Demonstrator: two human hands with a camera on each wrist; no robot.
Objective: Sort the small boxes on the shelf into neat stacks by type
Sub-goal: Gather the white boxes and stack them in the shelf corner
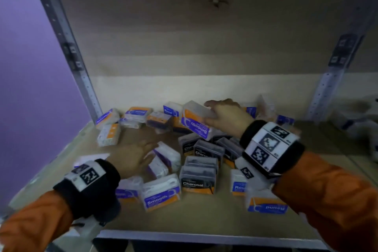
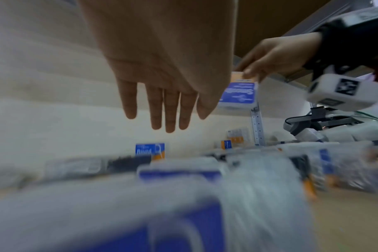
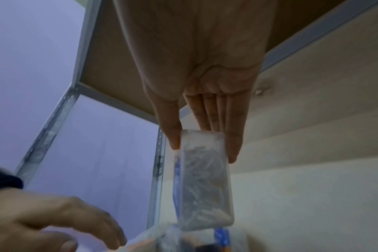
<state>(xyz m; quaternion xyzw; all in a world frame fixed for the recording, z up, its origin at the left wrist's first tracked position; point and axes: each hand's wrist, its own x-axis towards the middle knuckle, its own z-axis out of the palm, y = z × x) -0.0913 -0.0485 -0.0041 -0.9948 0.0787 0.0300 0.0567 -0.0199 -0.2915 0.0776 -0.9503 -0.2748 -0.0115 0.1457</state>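
We log a scatter of small boxes on the shelf board [image 1: 204, 217], unsorted. The "Smooth" box [image 1: 195, 120] is lifted off the board, above the middle of the heap toward the rear edge, tilted with its blue-and-orange label facing us upside down. Our right hand [image 1: 227, 116] pinches it at one end: in the right wrist view the thumb lies on one narrow side and the straight fingers [image 3: 233, 145] on the other, the clear face with white contents turned to that camera.

Beneath it sits a cluster of dark "Charcoal" boxes [image 1: 197, 179], mid-board, touching one another, two labels readable. Just left of these lie white boxes with purple labels [image 1: 163, 159], leaning on each other. Our left hand [image 1: 133, 159] hovers over them, fingers straight and slightly spread, holding nothing; the left wrist view shows air between fingertips and boxes, though that picture is blurred lower down.

Near the front edge: a second "Smooth" box [image 1: 161, 195] upright, left of the front Charcoal box. A "Round" box [image 1: 267, 203] lies flat toward the front right, label inverted. Another Round-labelled box [image 1: 171, 109] stands by the back wall. Along the rear left edge, several orange-and-blue boxes [image 1: 122, 118] lie loosely side by side.

Both wrists carry black bands with marker blocks [image 1: 270, 147]; sleeves are orange.
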